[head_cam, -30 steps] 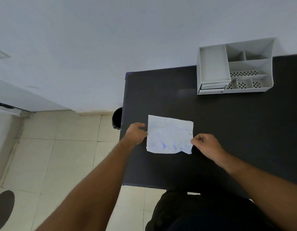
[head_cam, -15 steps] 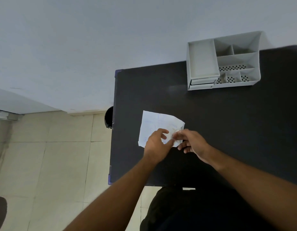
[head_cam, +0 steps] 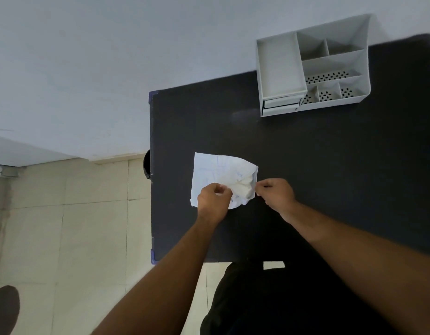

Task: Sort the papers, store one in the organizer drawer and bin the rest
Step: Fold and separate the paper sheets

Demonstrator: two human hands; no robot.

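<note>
- Table (head_cam: 330, 165): the crumpled paper (head_cam: 216, 170) lies near its left front, roughly square.
- Organizer (head_cam: 334, 103): far right, well apart from the paper. Its drawer (head_cam: 280, 103) faces the person and is nearer the right hand.
- Bin (head_cam: 146, 165): a dark rim just off the table's left edge.
- Left hand (head_cam: 212, 198) pinches the paper's near edge; right hand (head_cam: 276, 193) pinches its right edge.
- Writing: faint blue ink, unreadable.

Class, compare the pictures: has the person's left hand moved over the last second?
Yes. The left hand has moved right, away from the left edge of the black table, across the crumpled white paper.
</note>
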